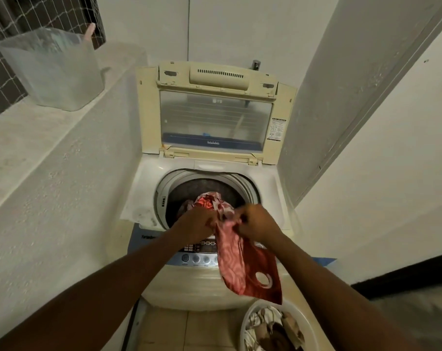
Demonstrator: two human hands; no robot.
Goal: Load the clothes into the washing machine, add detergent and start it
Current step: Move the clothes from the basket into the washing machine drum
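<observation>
At the drum rim (161,191), hands (198,222) (259,224) grip red cloth (231,259).

We see the tiled floor (189,330) carrying the washing machine (189,287) at centre and a white laundry basket (242,328) near right. On the left, a concrete ledge (25,138) bears a translucent plastic tub (60,72) at its far end.

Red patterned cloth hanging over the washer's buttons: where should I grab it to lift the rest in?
Take the red patterned cloth by its loose lower tail, from below on the right. The left hand and right hand bunch its top over the grey drum rim; the tail hangs free.
</observation>
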